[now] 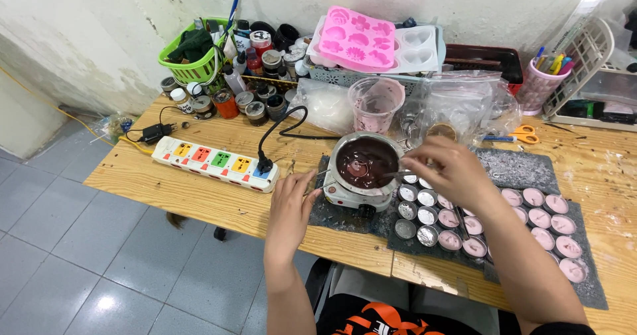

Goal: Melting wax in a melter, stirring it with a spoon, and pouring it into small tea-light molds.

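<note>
Fingers (pixel 424 154) of the right hand (pixel 446 169) are pinching a stirrer (pixel 391 173) in the pot (pixel 363 164); left hand (pixel 290 210) fingers are curling loosely, steadying the heater (pixel 355 197) beside tins (pixel 424 217).

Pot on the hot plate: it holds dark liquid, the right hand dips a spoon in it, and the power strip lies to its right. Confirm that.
One slip: the power strip lies left of the pot, not right, as the head view shows. The rest holds: the pot holds dark liquid, and the right hand dips a spoon in it.
</note>
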